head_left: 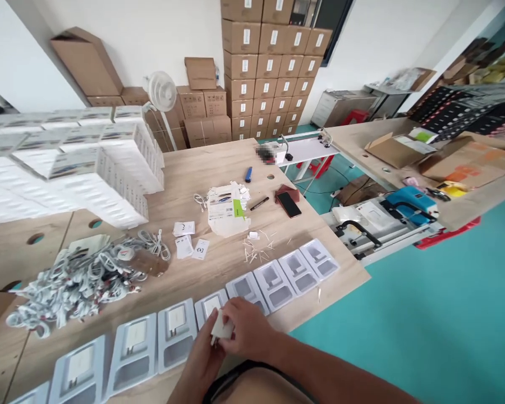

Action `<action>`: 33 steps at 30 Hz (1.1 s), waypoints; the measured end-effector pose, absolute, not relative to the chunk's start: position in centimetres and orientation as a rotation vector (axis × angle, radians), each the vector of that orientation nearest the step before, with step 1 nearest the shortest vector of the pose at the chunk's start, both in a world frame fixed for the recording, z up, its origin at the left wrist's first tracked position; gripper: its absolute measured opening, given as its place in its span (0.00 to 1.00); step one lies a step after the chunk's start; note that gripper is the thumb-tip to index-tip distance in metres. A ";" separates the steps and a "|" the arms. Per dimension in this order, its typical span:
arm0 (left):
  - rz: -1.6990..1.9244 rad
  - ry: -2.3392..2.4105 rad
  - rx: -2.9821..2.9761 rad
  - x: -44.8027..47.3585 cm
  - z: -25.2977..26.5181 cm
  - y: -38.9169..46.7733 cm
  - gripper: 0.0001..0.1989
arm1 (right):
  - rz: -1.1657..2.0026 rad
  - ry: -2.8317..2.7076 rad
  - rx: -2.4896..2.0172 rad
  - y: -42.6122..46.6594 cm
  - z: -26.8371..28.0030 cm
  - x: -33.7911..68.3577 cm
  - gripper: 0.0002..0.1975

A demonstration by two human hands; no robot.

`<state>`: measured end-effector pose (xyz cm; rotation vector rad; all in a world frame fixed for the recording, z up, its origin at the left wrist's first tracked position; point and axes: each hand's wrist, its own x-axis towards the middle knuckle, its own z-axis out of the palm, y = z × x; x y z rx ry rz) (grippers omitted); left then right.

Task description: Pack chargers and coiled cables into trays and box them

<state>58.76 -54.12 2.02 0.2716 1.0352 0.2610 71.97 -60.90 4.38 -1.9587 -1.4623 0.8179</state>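
Observation:
Close to my body, my left hand and my right hand both grip a small white power adapter. Its prongs point down toward my left fingers. Just beyond my hands, a grey plastic tray holds another white adapter and is partly covered by my fingers. To the left, several like trays each carry a white adapter with its prongs toward me. On the right, more trays run along the table edge with bare compartments.
A tangle of white cables lies at left, below stacked white boxes. Leaflets, thin white strips, a marker, a phone and a blue tool lie on the table. Cartons stand behind.

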 end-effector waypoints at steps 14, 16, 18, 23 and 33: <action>0.199 1.140 0.186 61.9 -3.0 -56.5 0.13 | 0.801 -1.901 -1.804 -59.5 -4.8 81.9 0.20; 0.206 1.140 0.174 61.8 -3.0 -56.5 0.14 | 0.771 -1.879 -1.806 -59.7 -4.9 81.8 0.17; 0.203 1.128 0.170 61.9 -2.7 -56.4 0.15 | 0.736 -1.819 -1.831 -60.2 -4.4 81.7 0.14; 0.201 1.029 0.222 63.3 -0.8 -56.0 0.17 | 0.735 -1.723 -1.780 -61.5 -1.6 79.7 0.16; 0.019 0.955 0.496 66.0 -0.4 -56.3 0.21 | 0.701 -1.687 -1.940 -63.8 -1.1 87.8 0.20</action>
